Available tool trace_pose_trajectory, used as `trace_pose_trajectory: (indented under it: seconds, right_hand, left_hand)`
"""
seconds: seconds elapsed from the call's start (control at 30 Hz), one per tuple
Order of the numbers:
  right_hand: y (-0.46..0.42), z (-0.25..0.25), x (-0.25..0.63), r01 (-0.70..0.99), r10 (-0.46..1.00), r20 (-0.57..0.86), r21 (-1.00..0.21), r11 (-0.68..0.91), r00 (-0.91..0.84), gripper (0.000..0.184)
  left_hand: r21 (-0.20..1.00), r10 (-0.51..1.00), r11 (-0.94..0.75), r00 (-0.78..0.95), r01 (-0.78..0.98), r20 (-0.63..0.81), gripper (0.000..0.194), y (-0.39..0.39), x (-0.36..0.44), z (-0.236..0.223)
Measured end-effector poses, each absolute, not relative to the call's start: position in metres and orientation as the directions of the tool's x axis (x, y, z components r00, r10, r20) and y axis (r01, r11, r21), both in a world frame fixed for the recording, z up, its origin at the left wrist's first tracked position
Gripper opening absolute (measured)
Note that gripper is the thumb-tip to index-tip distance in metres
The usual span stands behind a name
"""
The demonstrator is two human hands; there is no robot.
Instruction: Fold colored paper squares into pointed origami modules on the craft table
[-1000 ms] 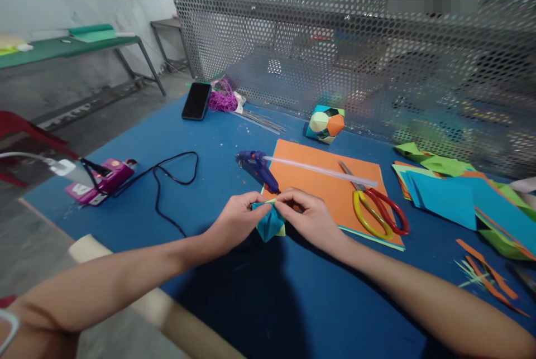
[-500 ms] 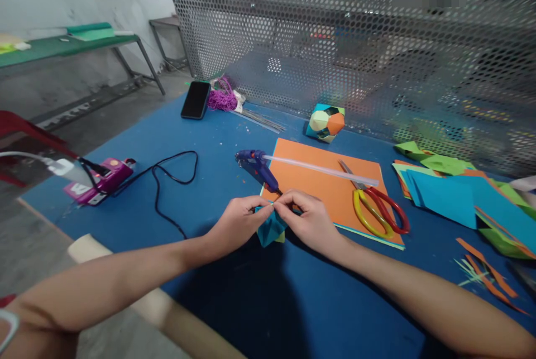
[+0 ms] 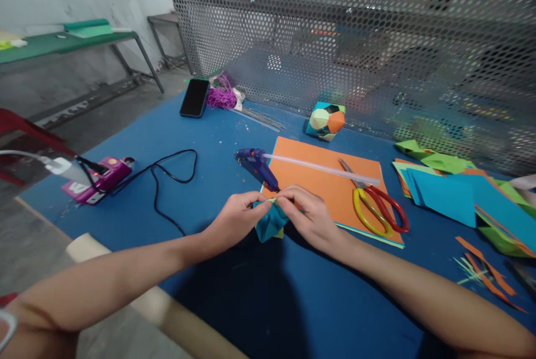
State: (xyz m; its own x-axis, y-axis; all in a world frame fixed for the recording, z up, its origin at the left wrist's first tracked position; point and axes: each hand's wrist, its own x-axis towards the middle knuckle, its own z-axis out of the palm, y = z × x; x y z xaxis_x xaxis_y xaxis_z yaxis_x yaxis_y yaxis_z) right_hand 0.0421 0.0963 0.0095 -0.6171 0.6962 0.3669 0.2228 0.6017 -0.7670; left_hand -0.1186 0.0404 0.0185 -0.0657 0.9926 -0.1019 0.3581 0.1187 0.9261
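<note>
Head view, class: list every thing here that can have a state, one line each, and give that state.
Teal folded paper piece: held off the table, pinched between both hands.
Left hand: fingers closed on the paper piece.
Right hand: fingers closed on the paper piece.
Glue gun: lying down, stick loaded, corded.
Scissors: lying on the orange sheet, blades shut.
Phone: screen dark.
Paper ball: assembled, resting by the mesh.

Between our hands we see a teal folded paper piece (image 3: pixel 270 223) with a yellow-green edge. Just beyond it lies an orange sheet (image 3: pixel 326 180); on that sheet rest scissors (image 3: pixel 374 205) with red and yellow handles. Left of the sheet lies a blue glue gun (image 3: pixel 256 164); behind it, a teal, orange, cream paper ball (image 3: pixel 325 121).
</note>
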Motion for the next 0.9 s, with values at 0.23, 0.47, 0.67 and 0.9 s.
trace_pose_trajectory:
  seconds: [0.23, 0.47, 0.67, 0.9]
  right_hand:
    - [0.139, 0.007, 0.037, 0.287, 0.774, 0.33, -0.793, 0.538, -0.54, 0.02]
    - [0.153, 0.005, -0.004, 0.372, 0.746, 0.127, -0.805, 0.463, -0.654, 0.02]
    - [0.152, 0.004, -0.003, 0.363, 0.774, 0.149, -0.818, 0.446, -0.615, 0.017]
    - [0.117, 0.017, 0.024, 0.221, 0.838, 0.091, -0.944, 0.244, -0.538, 0.017]
  left_hand:
    - [0.983, 0.964, 0.184, -0.194, -0.014, -0.183, 0.024, 0.046, -0.125, 0.021]
    - [0.973, 0.957, 0.181, -0.202, -0.145, -0.208, 0.027, 0.047, -0.129, 0.019]
    - [0.979, 0.925, 0.147, -0.331, -0.14, -0.186, 0.028, 0.055, -0.139, 0.011]
    - [0.981, 0.893, 0.121, -0.448, 0.152, -0.041, 0.022, 0.056, -0.139, 0.014]
